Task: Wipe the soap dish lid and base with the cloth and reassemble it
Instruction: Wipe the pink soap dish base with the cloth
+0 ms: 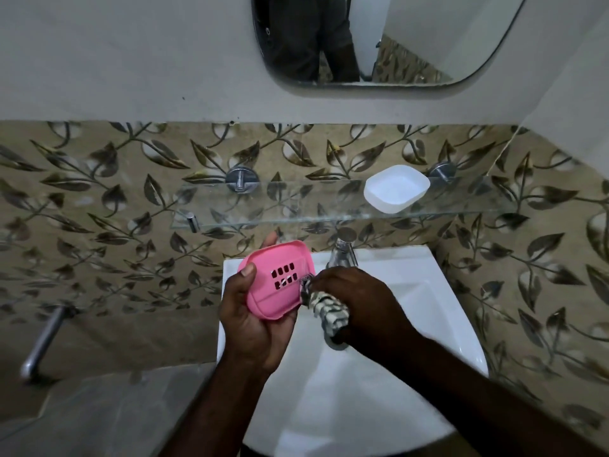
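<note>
The wiping is under way, not finished. The left hand grasps the pink slotted piece of the soap dish over the sink, thumb on its face, while the right hand clutches a bunched patterned cloth that touches the piece's three-o'clock edge. The white piece sits apart on the glass shelf, at about one o'clock from the pink one — whether it is already wiped cannot be told. Reassembly is clearly left to do.

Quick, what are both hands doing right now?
The left hand holds the pink soap dish part.
The right hand grips the cloth, which touches the pink part's edge.
</note>
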Action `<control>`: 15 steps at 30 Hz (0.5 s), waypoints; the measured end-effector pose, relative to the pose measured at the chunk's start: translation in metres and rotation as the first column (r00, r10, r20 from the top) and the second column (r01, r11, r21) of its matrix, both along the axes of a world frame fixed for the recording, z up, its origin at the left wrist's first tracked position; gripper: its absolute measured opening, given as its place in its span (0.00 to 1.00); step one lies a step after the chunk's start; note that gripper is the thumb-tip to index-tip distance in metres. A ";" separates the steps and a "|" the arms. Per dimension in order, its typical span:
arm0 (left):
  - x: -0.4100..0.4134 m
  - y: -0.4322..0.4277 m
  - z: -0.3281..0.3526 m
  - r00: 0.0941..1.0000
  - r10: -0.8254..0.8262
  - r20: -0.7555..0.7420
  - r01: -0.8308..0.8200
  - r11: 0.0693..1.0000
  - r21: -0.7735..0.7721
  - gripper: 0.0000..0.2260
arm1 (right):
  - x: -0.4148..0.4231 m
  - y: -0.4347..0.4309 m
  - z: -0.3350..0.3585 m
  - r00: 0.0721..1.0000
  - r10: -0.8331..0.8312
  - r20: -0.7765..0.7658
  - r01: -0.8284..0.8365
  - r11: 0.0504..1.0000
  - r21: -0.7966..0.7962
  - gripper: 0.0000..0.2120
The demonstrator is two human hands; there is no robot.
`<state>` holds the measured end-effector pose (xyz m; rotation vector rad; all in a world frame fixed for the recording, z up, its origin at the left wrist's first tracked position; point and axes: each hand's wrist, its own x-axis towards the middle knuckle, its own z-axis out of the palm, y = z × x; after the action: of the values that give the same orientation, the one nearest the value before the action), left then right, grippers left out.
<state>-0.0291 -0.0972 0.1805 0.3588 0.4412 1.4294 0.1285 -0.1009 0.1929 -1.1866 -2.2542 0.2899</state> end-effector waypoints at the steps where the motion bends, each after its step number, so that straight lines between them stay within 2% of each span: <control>1: 0.001 0.000 0.002 1.000 -0.001 -0.010 0.001 1.000 0.003 0.44 | -0.003 0.001 0.001 0.998 -0.057 -0.036 0.056 0.998 -0.012 0.13; 3: 0.003 0.002 0.004 1.000 0.008 -0.030 -0.008 1.000 -0.024 0.43 | -0.020 -0.007 0.006 0.988 -0.058 -0.144 0.058 0.998 -0.001 0.09; 5: 0.003 0.004 0.005 1.000 0.018 -0.022 -0.019 0.998 -0.063 0.41 | -0.039 -0.022 0.010 0.976 0.067 -0.206 -0.069 0.998 -0.006 0.09; 8: 0.002 0.004 0.004 1.000 0.007 -0.005 -0.007 0.999 -0.044 0.40 | -0.034 -0.023 0.010 0.977 0.150 -0.149 -0.155 0.988 -0.022 0.10; 11: 0.000 0.007 0.002 0.999 0.000 0.032 0.000 1.000 -0.003 0.34 | -0.010 -0.008 0.005 0.999 0.000 -0.045 0.001 1.000 0.022 0.12; 13: 0.003 0.009 0.004 0.999 -0.003 0.041 0.004 1.000 -0.010 0.32 | -0.007 -0.005 0.003 0.989 -0.107 -0.103 0.108 0.994 0.005 0.11; 15: 0.007 0.008 0.008 0.999 -0.003 0.046 0.004 1.000 -0.020 0.31 | -0.021 -0.012 0.006 0.964 -0.141 -0.223 0.136 0.990 -0.040 0.09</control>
<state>-0.0220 -0.0889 0.1888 0.3097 0.4171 1.4264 0.1075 -0.1133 0.1987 -1.2504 -1.9676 0.3788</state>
